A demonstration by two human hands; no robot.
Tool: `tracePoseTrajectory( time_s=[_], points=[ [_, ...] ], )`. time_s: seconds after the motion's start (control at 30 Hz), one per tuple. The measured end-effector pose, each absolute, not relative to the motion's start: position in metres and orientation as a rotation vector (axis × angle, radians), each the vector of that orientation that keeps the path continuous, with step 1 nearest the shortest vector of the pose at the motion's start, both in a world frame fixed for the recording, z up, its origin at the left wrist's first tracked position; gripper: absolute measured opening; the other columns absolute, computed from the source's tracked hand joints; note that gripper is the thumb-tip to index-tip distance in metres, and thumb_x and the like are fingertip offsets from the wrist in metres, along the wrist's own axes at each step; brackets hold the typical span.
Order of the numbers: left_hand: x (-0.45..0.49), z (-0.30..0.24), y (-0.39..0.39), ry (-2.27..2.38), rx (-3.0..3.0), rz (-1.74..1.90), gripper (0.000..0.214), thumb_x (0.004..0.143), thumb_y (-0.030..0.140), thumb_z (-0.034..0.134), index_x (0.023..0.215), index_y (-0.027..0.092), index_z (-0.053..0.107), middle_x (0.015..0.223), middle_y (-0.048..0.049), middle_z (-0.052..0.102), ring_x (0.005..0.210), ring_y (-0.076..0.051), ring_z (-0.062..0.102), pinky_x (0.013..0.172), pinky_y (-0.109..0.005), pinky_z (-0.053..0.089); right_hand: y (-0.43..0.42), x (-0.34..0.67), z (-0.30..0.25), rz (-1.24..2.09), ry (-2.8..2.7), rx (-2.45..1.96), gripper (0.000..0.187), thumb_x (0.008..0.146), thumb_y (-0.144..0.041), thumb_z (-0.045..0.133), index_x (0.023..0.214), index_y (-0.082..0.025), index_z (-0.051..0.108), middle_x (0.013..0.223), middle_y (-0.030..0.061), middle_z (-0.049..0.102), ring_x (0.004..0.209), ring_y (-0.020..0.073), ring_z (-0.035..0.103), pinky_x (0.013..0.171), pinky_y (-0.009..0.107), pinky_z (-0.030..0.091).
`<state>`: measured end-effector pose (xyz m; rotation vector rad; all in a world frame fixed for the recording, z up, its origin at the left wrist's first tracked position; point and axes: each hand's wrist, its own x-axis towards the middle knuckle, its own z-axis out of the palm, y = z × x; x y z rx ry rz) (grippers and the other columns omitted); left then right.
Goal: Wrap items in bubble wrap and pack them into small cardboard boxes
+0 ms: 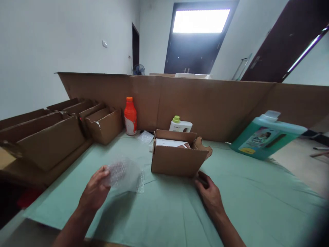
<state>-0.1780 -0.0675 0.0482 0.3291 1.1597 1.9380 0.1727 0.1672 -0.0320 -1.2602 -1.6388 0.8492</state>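
My left hand pinches a sheet of clear bubble wrap and holds it just above the green cloth. My right hand rests on the cloth at the near right corner of a small open cardboard box, fingers curled against the box's lower edge. Something white lies inside the box. An orange bottle stands behind to the left, and a white bottle with a green cap stands just behind the box.
A row of open cardboard boxes lines the left side. A tall cardboard wall closes off the back. A large teal jug lies tilted at the right. A second piece of bubble wrap lies near the orange bottle.
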Motion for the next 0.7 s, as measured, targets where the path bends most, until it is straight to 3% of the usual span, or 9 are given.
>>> tracePoseTrajectory(
  time_s=[0.1,0.17,0.27,0.33,0.4,0.47,0.5,0.57,0.7],
  points=[
    [-0.16,0.025,-0.103,1.124,0.126,1.918,0.027,0.061,0.026,0.076,0.086,0.017,0.072,0.098,-0.0072,0.076,0.1,-0.031,0.07,0.086,-0.042,0.057,0.122,0.176,-0.023,0.835,-1.722,-1.281,0.047,0.082,-0.051,0.061,0.113,-0.017,0.07,0.115,0.0155,0.074,0.099,0.0286,0.07,0.089,0.043,0.056],
    [-0.147,0.019,-0.119,1.059,0.107,1.847,0.028,0.062,0.026,0.075,0.089,0.018,0.074,0.102,-0.0081,0.077,0.105,-0.032,0.069,0.091,-0.045,0.055,0.089,0.165,-0.009,0.896,-1.918,-1.149,0.049,0.082,-0.049,0.064,0.123,-0.02,0.067,0.125,0.014,0.07,0.107,0.0287,0.068,0.091,0.043,0.056],
    [-0.125,0.026,-0.126,0.857,0.246,1.683,0.031,0.061,0.027,0.076,0.091,0.016,0.076,0.098,-0.0095,0.078,0.105,-0.034,0.069,0.095,-0.045,0.052,0.054,0.124,0.021,1.037,-2.242,-0.734,0.087,0.074,-0.047,0.078,0.151,-0.028,0.043,0.156,0.0121,0.045,0.139,0.0313,0.047,0.111,0.048,0.043],
    [-0.11,0.039,-0.122,0.697,0.35,1.569,0.033,0.059,0.028,0.076,0.089,0.014,0.076,0.091,-0.0105,0.077,0.102,-0.034,0.069,0.093,-0.043,0.051,0.044,0.09,0.036,1.156,-2.389,-0.478,0.102,0.069,-0.048,0.084,0.155,-0.027,0.035,0.161,0.0129,0.035,0.148,0.0324,0.034,0.119,0.051,0.03],
    [-0.101,0.055,-0.116,0.581,0.405,1.512,0.031,0.056,0.029,0.076,0.084,0.014,0.074,0.081,-0.0095,0.076,0.097,-0.033,0.07,0.09,-0.041,0.051,0.044,0.064,0.041,1.362,-2.502,-0.28,0.086,0.069,-0.051,0.083,0.145,-0.023,0.052,0.15,0.0141,0.05,0.141,0.0327,0.042,0.118,0.05,0.031],
    [-0.101,0.064,-0.113,0.561,0.43,1.527,0.028,0.057,0.032,0.074,0.08,0.016,0.071,0.073,-0.0071,0.072,0.088,-0.03,0.07,0.083,-0.037,0.05,0.051,0.054,0.034,1.645,-2.538,-0.19,0.055,0.074,-0.055,0.077,0.115,-0.019,0.071,0.119,0.0112,0.069,0.117,0.0294,0.061,0.105,0.043,0.045],
    [-0.105,0.064,-0.112,0.601,0.44,1.551,0.026,0.058,0.033,0.073,0.077,0.017,0.069,0.07,-0.0056,0.07,0.084,-0.028,0.069,0.08,-0.035,0.049,0.057,0.058,0.029,1.774,-2.507,-0.22,0.047,0.074,-0.058,0.076,0.098,-0.018,0.074,0.101,0.008,0.072,0.101,0.026,0.065,0.095,0.038,0.05],
    [-0.118,0.054,-0.111,0.798,0.49,1.612,0.022,0.061,0.035,0.072,0.071,0.018,0.062,0.066,-0.0022,0.065,0.074,-0.022,0.065,0.072,-0.03,0.046,0.072,0.079,0.017,1.903,-2.366,-0.442,0.047,0.07,-0.063,0.076,0.079,-0.017,0.069,0.076,0.0019,0.066,0.076,0.0186,0.063,0.074,0.03,0.051],
    [-0.146,0.01,-0.101,1.52,0.895,1.378,0.024,0.068,0.038,0.068,0.064,0.02,0.054,0.06,0.0019,0.055,0.062,-0.015,0.052,0.062,-0.026,0.037,0.107,0.136,0.005,1.625,-2.151,-0.981,0.046,0.07,-0.062,0.073,0.084,-0.019,0.066,0.067,-0.0012,0.06,0.062,0.0144,0.055,0.059,0.026,0.044]
  ],
)
